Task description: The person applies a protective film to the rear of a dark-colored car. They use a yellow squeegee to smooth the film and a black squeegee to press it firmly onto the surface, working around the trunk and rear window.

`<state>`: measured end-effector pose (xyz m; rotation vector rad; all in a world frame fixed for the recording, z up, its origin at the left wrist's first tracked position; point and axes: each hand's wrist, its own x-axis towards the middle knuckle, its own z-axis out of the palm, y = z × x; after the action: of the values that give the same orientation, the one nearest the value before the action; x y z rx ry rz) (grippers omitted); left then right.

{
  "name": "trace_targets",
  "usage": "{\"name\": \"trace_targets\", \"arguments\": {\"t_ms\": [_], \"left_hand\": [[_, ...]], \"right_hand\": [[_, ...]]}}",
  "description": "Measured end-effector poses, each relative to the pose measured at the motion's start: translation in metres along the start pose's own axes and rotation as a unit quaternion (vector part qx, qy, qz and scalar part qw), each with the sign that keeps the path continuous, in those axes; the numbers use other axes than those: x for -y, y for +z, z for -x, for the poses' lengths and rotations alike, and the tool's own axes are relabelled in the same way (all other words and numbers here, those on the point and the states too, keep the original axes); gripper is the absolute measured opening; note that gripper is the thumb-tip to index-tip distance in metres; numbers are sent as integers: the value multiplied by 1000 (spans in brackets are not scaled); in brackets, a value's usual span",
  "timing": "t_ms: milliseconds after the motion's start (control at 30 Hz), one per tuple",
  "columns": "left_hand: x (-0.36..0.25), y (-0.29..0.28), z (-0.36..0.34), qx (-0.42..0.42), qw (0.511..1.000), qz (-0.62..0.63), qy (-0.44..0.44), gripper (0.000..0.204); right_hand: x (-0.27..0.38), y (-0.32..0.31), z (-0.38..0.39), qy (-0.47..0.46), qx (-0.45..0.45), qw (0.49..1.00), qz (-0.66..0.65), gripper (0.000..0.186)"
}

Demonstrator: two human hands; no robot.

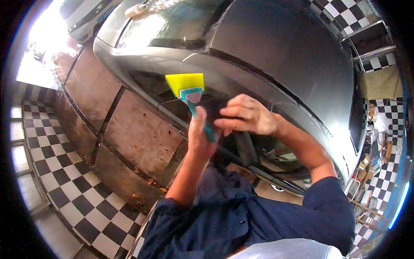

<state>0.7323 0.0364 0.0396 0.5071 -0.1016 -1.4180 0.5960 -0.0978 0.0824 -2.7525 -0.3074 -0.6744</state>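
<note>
My left hand [202, 140] is closed around the teal handle of a small squeegee [191, 88]. Its wide yellow blade points up and away from me, in front of the car's side windows. Close beside it on the right, my right hand [250, 115] has its fingers bent and drawn together toward the handle. A dark patch shows between the two hands; I cannot make out whether the right fingers hold it or it is the window behind. Both hands are in front of the side of a grey car [181, 60].
The car's dark roof [280, 39] stretches away to the right, with a pale roller-like object [136, 10] at its far left end. A white vehicle [86, 19] stands beyond. Left are brown floor slabs [138, 134] and checkered tiles [73, 185]. Clutter [375, 151] lines the right wall.
</note>
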Motion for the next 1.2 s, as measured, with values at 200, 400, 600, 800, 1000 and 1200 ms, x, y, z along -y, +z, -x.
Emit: {"name": "trace_targets", "arguments": {"t_ms": [200,400,600,800,1000,1200], "left_hand": [[40,44,-15,-156,986,-11,64,25],[72,107,-45,-91,985,43,138,31],[57,55,-101,-85,948,-62,300,27],[-27,-38,-169,-227,832,-163,479,28],[-67,-74,-197,-192,822,-293,449,33],[-104,-101,-232,-126,834,-383,376,32]], "right_hand": [[29,-59,56,146,16,973,178,62],[47,-83,52,506,-3,858,-89,70],[-56,-145,52,508,160,842,90,48],[-161,-138,36,471,258,830,149,43],[-214,-113,8,380,278,869,154,45],[-241,-91,-30,371,284,871,149,44]]}}
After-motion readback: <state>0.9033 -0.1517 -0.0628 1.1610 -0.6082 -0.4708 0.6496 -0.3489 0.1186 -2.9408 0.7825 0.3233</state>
